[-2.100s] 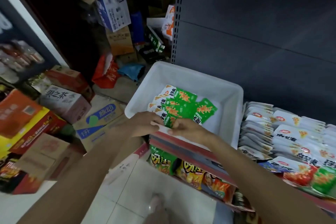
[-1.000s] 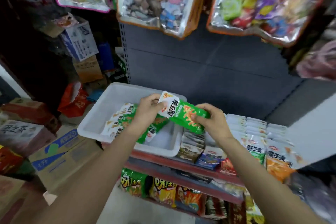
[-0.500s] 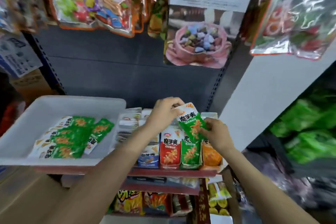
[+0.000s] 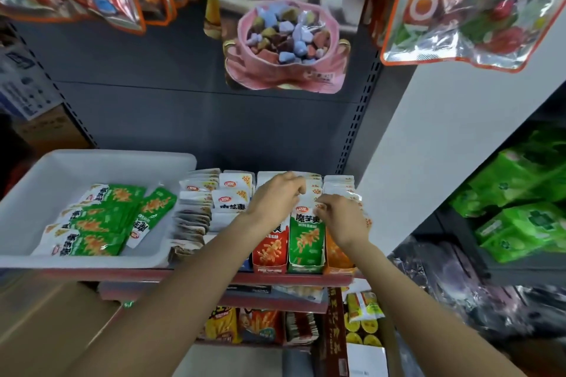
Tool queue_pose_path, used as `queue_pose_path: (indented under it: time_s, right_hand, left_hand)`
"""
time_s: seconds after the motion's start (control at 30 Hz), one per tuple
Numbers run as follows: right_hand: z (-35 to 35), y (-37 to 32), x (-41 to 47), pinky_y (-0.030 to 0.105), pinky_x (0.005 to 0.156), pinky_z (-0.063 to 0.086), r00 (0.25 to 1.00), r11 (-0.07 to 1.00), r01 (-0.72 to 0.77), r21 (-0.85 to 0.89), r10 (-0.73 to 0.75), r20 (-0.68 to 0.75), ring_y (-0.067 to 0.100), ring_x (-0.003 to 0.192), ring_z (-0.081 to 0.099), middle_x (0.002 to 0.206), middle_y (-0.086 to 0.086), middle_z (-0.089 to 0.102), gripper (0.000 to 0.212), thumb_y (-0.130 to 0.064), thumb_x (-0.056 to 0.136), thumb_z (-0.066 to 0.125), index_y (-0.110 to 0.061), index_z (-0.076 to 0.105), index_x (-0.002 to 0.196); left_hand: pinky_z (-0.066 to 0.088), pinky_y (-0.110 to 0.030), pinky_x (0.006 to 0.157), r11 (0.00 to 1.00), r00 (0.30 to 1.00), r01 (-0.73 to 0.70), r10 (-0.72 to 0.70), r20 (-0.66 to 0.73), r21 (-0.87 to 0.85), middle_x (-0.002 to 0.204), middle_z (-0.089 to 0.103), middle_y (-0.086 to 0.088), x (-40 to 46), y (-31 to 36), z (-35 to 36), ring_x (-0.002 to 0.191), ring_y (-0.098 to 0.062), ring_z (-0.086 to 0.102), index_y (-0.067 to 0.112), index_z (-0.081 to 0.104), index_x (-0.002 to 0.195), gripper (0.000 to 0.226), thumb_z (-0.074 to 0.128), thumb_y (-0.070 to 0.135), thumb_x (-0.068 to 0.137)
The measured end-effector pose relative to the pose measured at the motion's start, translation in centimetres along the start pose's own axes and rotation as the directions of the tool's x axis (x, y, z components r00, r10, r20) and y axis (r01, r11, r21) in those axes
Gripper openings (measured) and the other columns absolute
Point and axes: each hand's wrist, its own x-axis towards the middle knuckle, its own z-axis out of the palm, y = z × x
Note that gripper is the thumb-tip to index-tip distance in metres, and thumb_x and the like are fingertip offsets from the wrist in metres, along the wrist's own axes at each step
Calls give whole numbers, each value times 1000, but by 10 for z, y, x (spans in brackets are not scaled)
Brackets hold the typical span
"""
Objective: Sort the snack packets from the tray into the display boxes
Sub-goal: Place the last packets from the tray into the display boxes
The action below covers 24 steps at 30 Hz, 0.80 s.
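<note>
Over the green cardboard display box (image 4: 305, 263) on the red-edged shelf, I see my left hand (image 4: 275, 197) and right hand (image 4: 341, 219), fingers curled, pinching the tops of the green foil snack packets (image 4: 307, 234) standing upright inside it. More green packets (image 4: 98, 220) lie flat in the white plastic tray (image 4: 36, 187) at the left.

The hands (image 4: 309, 208) hide the packet tops in the green display box (image 4: 306, 265); the left forearm (image 4: 214, 254) covers another box; the tray (image 4: 36, 180) runs off frame leftward.
</note>
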Motion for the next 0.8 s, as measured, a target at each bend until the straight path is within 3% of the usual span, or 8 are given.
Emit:
queue_pose_path:
  time_s: [0.07, 0.13, 0.27, 0.37, 0.47, 0.57, 0.67, 0.8]
  right_hand:
    - [5, 2, 0, 31, 69, 44, 1000, 995, 16, -100, -15, 12, 24, 96, 59, 104, 7, 64, 19, -14, 92, 55, -14, 66, 107]
    - [9, 3, 1, 32, 78, 44, 999, 986, 33, -165, -25, 47, 23, 104, 54, 112, 7, 60, 23, -13, 92, 54, -16, 64, 113]
    - [14, -7, 1, 30, 93, 40, 998, 997, 56, -50, -55, 25, 23, 115, 47, 119, 7, 55, 28, -11, 89, 59, -13, 62, 116]
    - [16, -32, 1, 27, 92, 39, 994, 992, 106, 69, -106, -1, 20, 112, 49, 118, 5, 55, 27, -10, 89, 58, -13, 62, 116]
    - [22, -77, 4, 29, 90, 46, 982, 968, 186, 171, -190, 11, 17, 101, 56, 114, 3, 57, 25, -9, 91, 54, -14, 64, 114]
    - [36, -128, 8, 22, 88, 43, 946, 935, 298, 189, -316, 70, 17, 99, 56, 114, 4, 57, 27, -7, 93, 50, -14, 63, 116]
    - [69, -185, 15, 30, 94, 43, 891, 899, 410, 151, -431, 145, 21, 110, 53, 120, 6, 56, 33, -6, 90, 48, -15, 62, 118]
    - [128, -254, 25, 36, 96, 43, 814, 855, 496, 150, -518, 263, 24, 119, 48, 124, 9, 55, 37, -4, 88, 50, -15, 61, 122]
  left_hand:
    - [34, -30, 91, 985, 998, -51, 47, 28, 163, 115, 56, 2, 1, -4, 1, 114, -17, 44, 18, 60, 112, 20, 51, 16, 94]
    - [28, -30, 95, 973, 996, -79, 65, 68, 217, 121, 55, 2, 0, -5, 2, 118, -16, 39, 20, 58, 119, 26, 50, 18, 95]
    - [29, -30, 95, 983, 997, -65, 57, 51, 169, 123, 54, 2, -11, -13, -1, 117, -16, 40, 20, 56, 122, 28, 50, 20, 95]
    - [34, -30, 94, 999, 998, -16, 18, -63, 37, 118, 57, 2, -27, -25, -13, 113, -15, 45, 20, 58, 119, 25, 51, 23, 94]
    - [45, -31, 86, 988, 970, 92, -117, -213, -127, 107, 62, 2, -52, -54, -34, 100, -13, 55, 17, 62, 110, 20, 57, 20, 91]
    - [52, -34, 79, 938, 902, 208, -293, -316, -277, 95, 66, -1, -78, -101, -55, 86, -15, 62, 13, 66, 100, 15, 61, 13, 86]
    - [50, -30, 76, 858, 824, 350, -473, -313, -375, 92, 69, -8, -110, -159, -79, 84, -21, 63, 7, 67, 96, 12, 60, 7, 85]
    - [45, -29, 71, 752, 739, 575, -646, -190, -323, 93, 64, -3, -148, -251, -92, 84, -19, 59, 12, 65, 97, 12, 58, 11, 87]
